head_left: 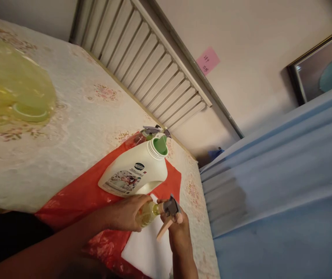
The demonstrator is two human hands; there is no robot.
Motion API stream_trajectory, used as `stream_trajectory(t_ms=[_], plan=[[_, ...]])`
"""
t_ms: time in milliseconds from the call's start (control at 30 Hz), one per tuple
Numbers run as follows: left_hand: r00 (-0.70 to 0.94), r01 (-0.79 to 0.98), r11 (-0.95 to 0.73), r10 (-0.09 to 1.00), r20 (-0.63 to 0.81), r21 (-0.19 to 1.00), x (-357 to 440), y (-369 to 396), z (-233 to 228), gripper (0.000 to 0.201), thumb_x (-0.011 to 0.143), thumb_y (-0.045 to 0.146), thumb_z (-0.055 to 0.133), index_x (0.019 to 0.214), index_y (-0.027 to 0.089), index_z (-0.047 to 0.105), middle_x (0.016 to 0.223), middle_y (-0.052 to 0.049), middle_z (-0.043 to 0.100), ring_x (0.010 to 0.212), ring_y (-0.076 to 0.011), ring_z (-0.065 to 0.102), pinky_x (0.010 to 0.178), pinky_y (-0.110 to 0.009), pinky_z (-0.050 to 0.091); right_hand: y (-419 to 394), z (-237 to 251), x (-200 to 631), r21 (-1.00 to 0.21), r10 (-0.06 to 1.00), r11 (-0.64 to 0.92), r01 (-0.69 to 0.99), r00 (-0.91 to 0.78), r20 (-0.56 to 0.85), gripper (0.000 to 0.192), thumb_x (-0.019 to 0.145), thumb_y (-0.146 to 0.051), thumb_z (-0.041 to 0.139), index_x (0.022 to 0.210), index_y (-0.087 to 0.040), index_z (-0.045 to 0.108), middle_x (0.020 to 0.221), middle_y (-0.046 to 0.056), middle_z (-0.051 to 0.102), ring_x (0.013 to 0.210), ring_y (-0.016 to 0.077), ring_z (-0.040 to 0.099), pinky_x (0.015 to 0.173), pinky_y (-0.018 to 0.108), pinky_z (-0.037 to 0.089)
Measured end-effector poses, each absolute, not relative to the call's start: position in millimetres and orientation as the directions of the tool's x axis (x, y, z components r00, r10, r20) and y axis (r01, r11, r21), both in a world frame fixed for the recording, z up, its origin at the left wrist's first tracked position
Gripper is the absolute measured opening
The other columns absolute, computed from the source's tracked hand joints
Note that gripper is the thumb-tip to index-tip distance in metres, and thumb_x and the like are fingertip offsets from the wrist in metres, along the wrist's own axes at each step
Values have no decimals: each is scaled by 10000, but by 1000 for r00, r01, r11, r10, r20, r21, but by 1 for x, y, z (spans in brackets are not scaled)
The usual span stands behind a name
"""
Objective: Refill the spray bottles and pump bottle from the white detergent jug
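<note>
My left hand [126, 212] grips the body of a small clear spray bottle [148, 214] filled with yellowish liquid. My right hand [179, 228] holds its grey spray head with the pale trigger [169, 215] at the bottle's neck. Just beyond stands a white detergent jug [135, 172] with its cap off and a green spout showing. Behind the jug is a second spray bottle [150, 132] with a grey head. All rest over a red plastic bag [75, 197] and a white cloth [145, 248].
A floral tablecloth [75, 108] covers the table. A yellow translucent plastic item [9, 85] lies at the far left. A white radiator [151, 62] and a wall with a pink note [207, 61] are behind. A blue curtain [279, 186] hangs at the right.
</note>
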State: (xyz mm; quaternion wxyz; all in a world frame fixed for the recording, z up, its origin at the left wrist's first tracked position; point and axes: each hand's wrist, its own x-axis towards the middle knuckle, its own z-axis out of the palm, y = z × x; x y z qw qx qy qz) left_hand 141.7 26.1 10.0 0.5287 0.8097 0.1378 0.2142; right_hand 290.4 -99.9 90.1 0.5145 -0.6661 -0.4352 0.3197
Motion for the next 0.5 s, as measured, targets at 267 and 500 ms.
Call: stream_trajectory(t_ms=[267, 500], plan=[[870, -8, -387, 452, 197, 922, 141, 26, 13, 656, 581, 222, 714, 1213, 259, 541, 1249, -64, 645, 1149, -315, 601, 945, -377, 484, -99, 94, 286, -916, 924, -82, 393, 374, 78, 254, 789, -388, 744, 980, -220, 731, 1074, 58, 726, 927, 237, 653, 827, 324, 527], [863, -19, -400, 457, 217, 916, 143, 25, 10, 581, 567, 204, 695, 1128, 265, 558, 1155, -34, 673, 1098, -314, 614, 861, -341, 487, -98, 92, 289, -898, 933, -48, 437, 342, 116, 262, 824, -453, 694, 927, -212, 709, 927, 38, 708, 849, 224, 635, 765, 305, 517]])
